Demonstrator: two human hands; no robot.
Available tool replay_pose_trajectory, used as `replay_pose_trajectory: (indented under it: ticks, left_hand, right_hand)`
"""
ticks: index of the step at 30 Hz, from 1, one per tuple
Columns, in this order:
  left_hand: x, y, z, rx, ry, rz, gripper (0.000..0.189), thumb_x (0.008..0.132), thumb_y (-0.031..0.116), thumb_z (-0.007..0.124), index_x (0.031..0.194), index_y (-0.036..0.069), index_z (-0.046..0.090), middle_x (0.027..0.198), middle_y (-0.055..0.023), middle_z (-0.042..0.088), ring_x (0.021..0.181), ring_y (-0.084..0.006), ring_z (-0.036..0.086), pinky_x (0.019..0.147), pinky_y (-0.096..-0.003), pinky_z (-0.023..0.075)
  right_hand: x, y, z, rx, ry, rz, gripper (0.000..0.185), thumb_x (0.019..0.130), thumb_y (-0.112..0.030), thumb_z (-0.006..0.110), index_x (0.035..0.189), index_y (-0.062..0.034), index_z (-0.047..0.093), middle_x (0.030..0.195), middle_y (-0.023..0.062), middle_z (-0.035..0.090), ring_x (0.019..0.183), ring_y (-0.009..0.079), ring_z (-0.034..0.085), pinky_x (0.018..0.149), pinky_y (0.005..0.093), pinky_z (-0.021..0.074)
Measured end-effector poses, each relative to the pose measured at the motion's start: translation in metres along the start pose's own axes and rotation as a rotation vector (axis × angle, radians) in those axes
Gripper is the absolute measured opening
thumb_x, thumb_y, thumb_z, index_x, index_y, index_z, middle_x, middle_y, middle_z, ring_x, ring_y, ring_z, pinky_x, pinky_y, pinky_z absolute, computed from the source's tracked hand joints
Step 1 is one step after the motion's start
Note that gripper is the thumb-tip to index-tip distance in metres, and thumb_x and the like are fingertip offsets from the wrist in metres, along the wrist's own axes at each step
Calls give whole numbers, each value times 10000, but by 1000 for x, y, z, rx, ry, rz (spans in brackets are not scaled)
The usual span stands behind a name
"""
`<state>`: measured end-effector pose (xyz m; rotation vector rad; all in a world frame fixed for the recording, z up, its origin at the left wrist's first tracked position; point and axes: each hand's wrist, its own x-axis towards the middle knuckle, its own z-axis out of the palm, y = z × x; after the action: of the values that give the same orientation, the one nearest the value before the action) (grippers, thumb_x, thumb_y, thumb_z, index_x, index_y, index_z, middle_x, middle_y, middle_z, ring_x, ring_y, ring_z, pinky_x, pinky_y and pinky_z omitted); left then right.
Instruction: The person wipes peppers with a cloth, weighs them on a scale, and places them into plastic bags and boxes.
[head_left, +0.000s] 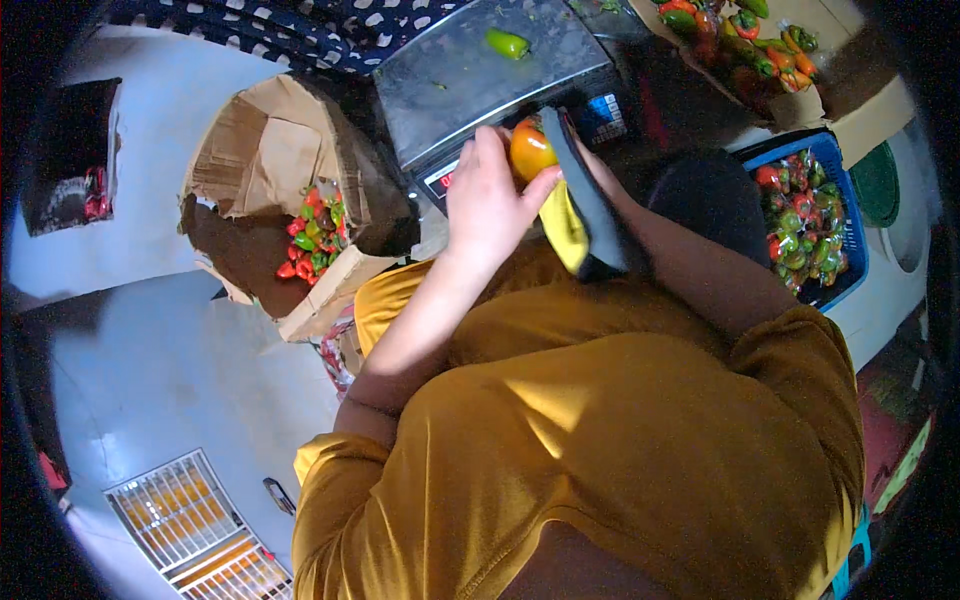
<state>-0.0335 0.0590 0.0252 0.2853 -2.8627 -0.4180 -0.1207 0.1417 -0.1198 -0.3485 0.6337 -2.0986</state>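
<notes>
My left hand (491, 199) holds a glossy round orange vegetable (532, 148), a tomato or bell pepper, with its thumb along the lower side. Against the vegetable's right side lies a grey, yellow and black cloth (589, 202). My right hand (596, 169) grips this cloth from behind, its fingers mostly hidden. Just beyond both hands stands a digital scale with a steel weighing plate (457, 90). On that plate rests one light green pepper (508, 44). Part of the scale's lit red display (444, 180) shows beside my left hand.
An open cardboard box (307, 296) at the left holds red and green peppers (315, 236). At the upper right, another carton (870, 112) contains bagged peppers (772, 52). Below it, a blue plastic crate (859, 247) bears bagged red and green produce (802, 217).
</notes>
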Motion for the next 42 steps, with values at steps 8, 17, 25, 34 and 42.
replay_pose_trajectory:
  ticks: [8,17,25,34,42]
  left_hand:
    - [-7,5,25,-189,13,472,629,719,134,553,1276,-35,315,1308,-270,276,1169,-444,310,994,-492,235]
    - [23,-27,25,-999,1,-91,694,633,36,629,1253,17,319,1138,-190,391,1079,-305,438,939,-375,362]
    - [115,-118,46,32,159,-110,651,802,411,546,1308,77,311,1285,-203,356,1136,-364,441,923,-519,332]
    - [102,-170,59,-385,216,-30,432,899,241,396,1284,45,403,1152,-168,544,1105,-335,477,962,-366,343]
    - [23,-144,21,23,-11,134,334,793,99,552,1121,35,541,1108,-137,545,1023,-266,503,893,-338,388]
  right_hand:
    - [-4,62,38,243,6,-524,433,906,-261,400,1274,-35,369,1302,124,404,1226,199,359,1056,346,227]
    - [0,10,58,1069,-446,-276,420,868,-235,462,1199,20,421,1161,153,480,1028,234,483,969,340,310]
    - [9,12,34,171,-213,455,316,868,-203,502,1115,-7,526,980,112,590,823,197,589,752,301,459]
    - [1,-20,29,-737,-657,-206,263,812,-103,522,1062,-32,562,1035,85,570,981,152,517,869,312,411]
    - [-20,-15,27,-239,-380,234,254,834,-115,543,1063,-9,575,1030,68,584,944,124,528,839,276,414]
